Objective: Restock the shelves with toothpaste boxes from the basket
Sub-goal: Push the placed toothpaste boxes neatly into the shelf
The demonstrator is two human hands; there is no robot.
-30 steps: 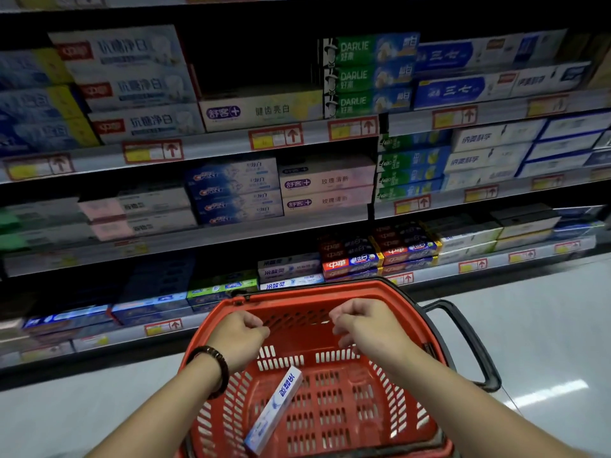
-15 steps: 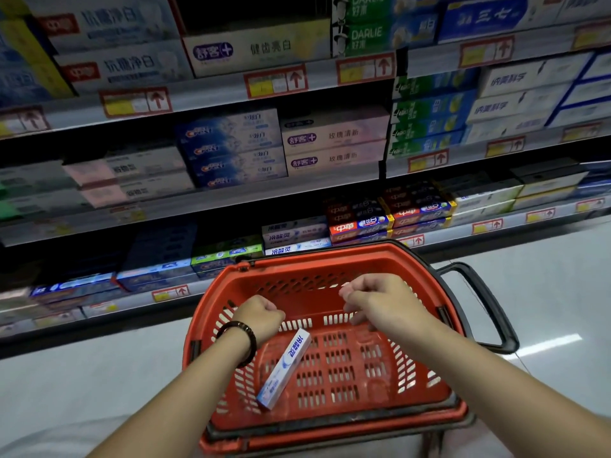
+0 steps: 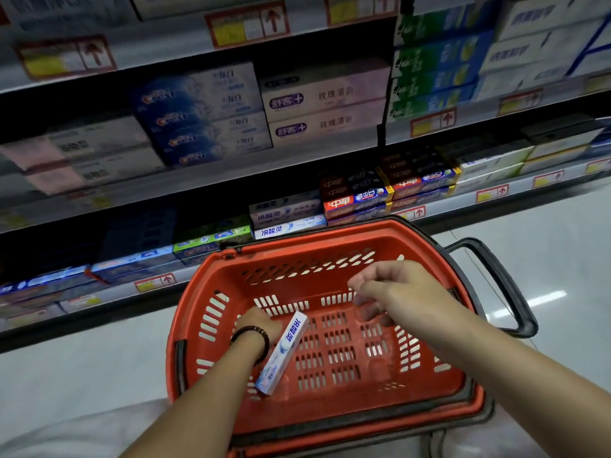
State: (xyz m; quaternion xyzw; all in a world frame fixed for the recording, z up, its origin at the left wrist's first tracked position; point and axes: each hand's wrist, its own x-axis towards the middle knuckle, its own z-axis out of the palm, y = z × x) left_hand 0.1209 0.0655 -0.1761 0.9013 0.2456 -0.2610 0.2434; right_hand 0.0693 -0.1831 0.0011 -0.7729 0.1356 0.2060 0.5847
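Note:
A red plastic basket [image 3: 334, 233] stands in front of me, below the shelves. One white and blue toothpaste box [image 3: 283, 353] lies slanted on the basket's floor at the left. My left hand [image 3: 259, 325], with a dark bracelet on the wrist, is down inside the basket against the box's upper left edge. Its fingers are hidden, so a grip cannot be made out. My right hand [image 3: 403, 292] hovers over the right half of the basket with loosely curled fingers and holds nothing. Matching white and blue boxes [image 3: 287, 223] sit on the lowest shelf, just beyond the basket's far rim.
Shelves full of toothpaste boxes rise behind the basket, with red and yellow price tags [image 3: 433, 122] along their edges. The basket's black handle [image 3: 506, 285] sticks out to the right. Pale glossy floor [image 3: 549, 233] lies to the right and left.
My view has tilted down and closer to the basket. My left hand dropped from above the basket to the box on its floor. My right hand's fingers loosened.

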